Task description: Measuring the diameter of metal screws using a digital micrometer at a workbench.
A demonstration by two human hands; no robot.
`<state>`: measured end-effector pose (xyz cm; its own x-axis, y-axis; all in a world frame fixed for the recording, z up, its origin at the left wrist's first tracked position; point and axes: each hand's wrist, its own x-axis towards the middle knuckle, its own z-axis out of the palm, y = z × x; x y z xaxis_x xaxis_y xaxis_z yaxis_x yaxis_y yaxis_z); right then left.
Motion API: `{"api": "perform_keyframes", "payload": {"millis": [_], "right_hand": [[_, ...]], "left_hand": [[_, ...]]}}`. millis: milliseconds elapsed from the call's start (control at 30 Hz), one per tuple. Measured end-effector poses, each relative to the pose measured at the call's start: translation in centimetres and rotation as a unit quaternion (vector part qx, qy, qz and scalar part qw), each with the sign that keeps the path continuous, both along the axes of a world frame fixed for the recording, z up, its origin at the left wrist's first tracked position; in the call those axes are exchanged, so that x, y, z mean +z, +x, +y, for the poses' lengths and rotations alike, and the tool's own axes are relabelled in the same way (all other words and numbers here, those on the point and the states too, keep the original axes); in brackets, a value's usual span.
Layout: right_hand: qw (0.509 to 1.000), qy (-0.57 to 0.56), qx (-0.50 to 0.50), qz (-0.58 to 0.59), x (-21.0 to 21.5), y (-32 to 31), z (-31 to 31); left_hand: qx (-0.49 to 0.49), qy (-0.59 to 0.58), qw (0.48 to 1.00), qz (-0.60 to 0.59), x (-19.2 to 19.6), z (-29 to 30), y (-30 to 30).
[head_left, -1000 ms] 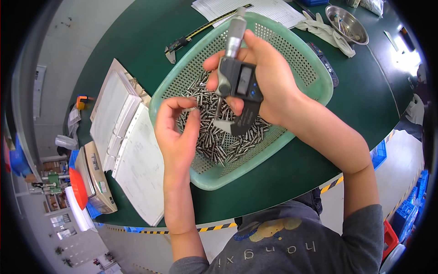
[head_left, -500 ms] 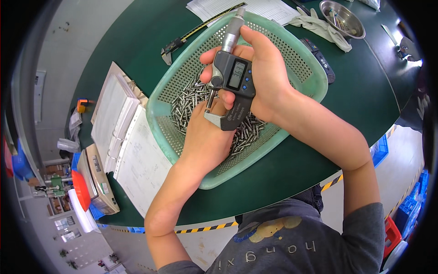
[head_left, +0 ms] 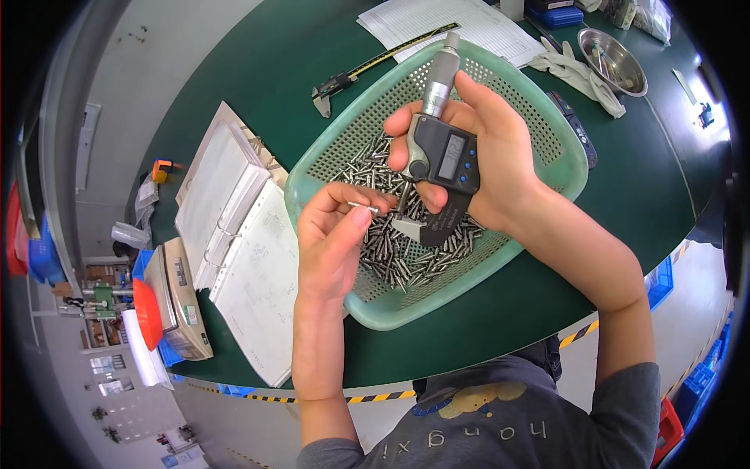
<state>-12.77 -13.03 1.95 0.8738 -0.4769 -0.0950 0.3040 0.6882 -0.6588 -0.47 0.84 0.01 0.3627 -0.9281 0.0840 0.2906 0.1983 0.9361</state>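
Note:
In my right hand is a digital micrometer, its grey thimble pointing away from me and its small screen facing up. Its measuring jaws have nothing between them. My left hand is closed in a pinch on a small metal pin, just left of the micrometer's frame. Both hands are above a green plastic basket with perforated walls. A heap of similar shiny metal pins lies in the basket, partly hidden by my hands and the micrometer.
An open ring binder lies left of the basket, with a weighing scale beyond it. Behind the basket are a caliper and paper sheets. Pale gloves and a metal bowl rest at the far right.
My left hand has drawn back from the micrometer's jaws and turned, showing the pin in its fingers. The whole view has shifted, moving the basket slightly right.

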Motion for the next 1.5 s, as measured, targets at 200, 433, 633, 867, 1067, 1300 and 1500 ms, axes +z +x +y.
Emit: {"api": "perform_keyframes", "payload": {"millis": [200,433,633,867,1067,1300,1500], "right_hand": [[1.000,-0.020,0.019,-0.014,-0.21,0.15,-0.08],[0.999,-0.036,0.022,-0.027,-0.13,0.22,0.17],[0.999,-0.029,0.040,-0.019,-0.15,0.17,0.13],[0.999,-0.026,0.041,0.015,-0.09,0.20,0.13],[0.997,-0.048,0.024,0.057,0.45,0.14,0.28],[0.997,-0.050,0.034,0.043,0.33,0.08,0.33],[0.999,-0.031,0.030,0.016,-0.05,0.22,0.32]], "left_hand": [[-0.025,-0.006,0.999,0.040,-0.05,0.02,0.19],[-0.029,0.021,0.999,0.016,-0.12,0.07,0.10],[-0.049,0.029,0.998,0.016,-0.08,0.19,0.19],[-0.047,0.055,0.997,-0.002,-0.26,0.21,0.22],[-0.047,0.062,0.997,-0.009,-0.25,0.18,0.17],[-0.061,0.066,0.996,-0.002,-0.31,0.23,0.33],[-0.068,0.060,0.996,0.011,-0.28,0.18,0.37]]}}
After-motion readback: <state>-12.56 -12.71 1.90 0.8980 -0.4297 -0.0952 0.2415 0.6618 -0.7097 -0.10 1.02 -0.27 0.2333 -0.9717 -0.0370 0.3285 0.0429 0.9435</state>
